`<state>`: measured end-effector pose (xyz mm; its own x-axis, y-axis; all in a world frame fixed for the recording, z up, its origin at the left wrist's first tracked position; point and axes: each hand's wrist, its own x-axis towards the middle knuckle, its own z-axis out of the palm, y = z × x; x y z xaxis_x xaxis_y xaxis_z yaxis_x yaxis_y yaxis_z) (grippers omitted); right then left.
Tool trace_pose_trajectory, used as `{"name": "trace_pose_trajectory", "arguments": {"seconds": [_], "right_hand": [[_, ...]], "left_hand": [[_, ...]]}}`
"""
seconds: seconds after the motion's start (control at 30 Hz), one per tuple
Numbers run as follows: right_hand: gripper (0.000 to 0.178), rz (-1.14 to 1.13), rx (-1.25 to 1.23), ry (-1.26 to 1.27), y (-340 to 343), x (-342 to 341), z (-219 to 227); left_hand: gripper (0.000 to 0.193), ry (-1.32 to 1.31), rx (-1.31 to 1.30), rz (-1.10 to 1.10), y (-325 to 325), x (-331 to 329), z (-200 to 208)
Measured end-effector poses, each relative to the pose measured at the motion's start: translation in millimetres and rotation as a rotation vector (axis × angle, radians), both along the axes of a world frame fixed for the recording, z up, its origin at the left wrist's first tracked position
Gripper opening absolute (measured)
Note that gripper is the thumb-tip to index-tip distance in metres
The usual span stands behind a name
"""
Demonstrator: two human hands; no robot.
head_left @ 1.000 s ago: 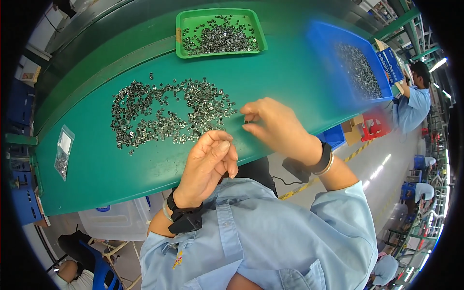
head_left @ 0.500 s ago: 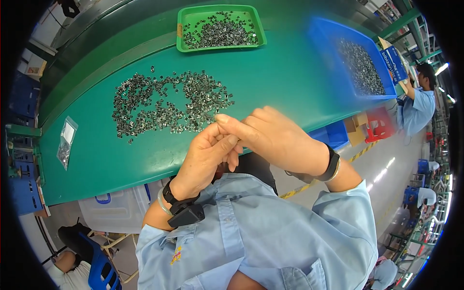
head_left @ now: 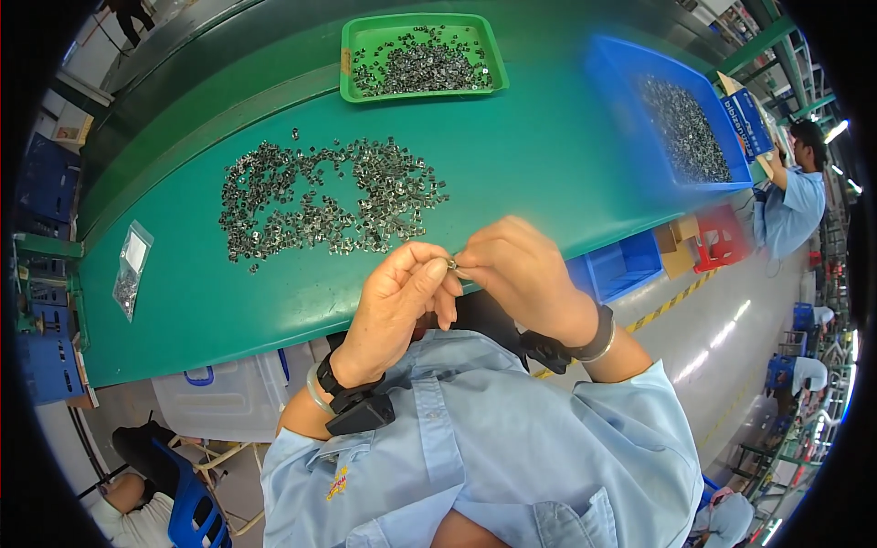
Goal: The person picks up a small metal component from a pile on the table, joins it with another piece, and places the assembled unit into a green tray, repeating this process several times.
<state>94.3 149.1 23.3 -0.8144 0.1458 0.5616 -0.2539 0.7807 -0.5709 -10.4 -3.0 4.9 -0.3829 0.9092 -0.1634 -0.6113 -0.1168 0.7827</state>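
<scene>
My left hand (head_left: 402, 297) and my right hand (head_left: 516, 274) meet just past the near edge of the green table (head_left: 301, 306). Between the left thumb and forefinger sits a small metal part (head_left: 452, 265), shiny and mostly covered by the fingertips. The right fingertips pinch at the same part from the other side. Beyond my hands, a loose spread of small black-and-silver metal parts (head_left: 393, 196) lies on the table, thinner in its middle. A wristband with a dark device circles each wrist.
A green tray (head_left: 501, 68) with similar parts stands at the back. At the right is a blue bin (head_left: 639, 164) holding many more. A clear plastic bag (head_left: 134, 260) lies at the left. Blue and red crates stand below the right edge; a co-worker (head_left: 793, 196) is at far right.
The right hand has turned and lowered, so its fingertips now face the left ones and the small metal part shows between them. The view has shifted slightly.
</scene>
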Motion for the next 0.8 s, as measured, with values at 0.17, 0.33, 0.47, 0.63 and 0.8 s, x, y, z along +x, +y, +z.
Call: {"name": "trace_pose_trajectory", "arguments": {"seconds": [0.17,0.33,0.47,0.63,0.8], "right_hand": [[0.022,0.014,0.089,-0.002,0.3,2.8,2.4],[0.022,-0.002,0.061,0.022,-1.8,5.0,3.2],[0.022,-0.006,-0.047,0.044,-8.3,9.4,-1.5],[0.021,-0.021,-0.118,0.019,-9.2,16.9,-10.1],[0.021,-0.009,-0.043,0.033,-3.3,17.7,-7.1]], "left_hand": [[0.015,0.031,-0.044,-0.014,-0.4,-1.2,-1.1],[0.014,-0.04,0.002,-0.029,1.5,-0.9,-4.7],[0.014,-0.089,0.09,-0.025,2.4,4.4,-8.4],[0.014,-0.118,0.156,-0.042,6.3,9.1,-17.4],[0.013,-0.02,0.069,-0.044,6.3,9.5,-4.9]]}}
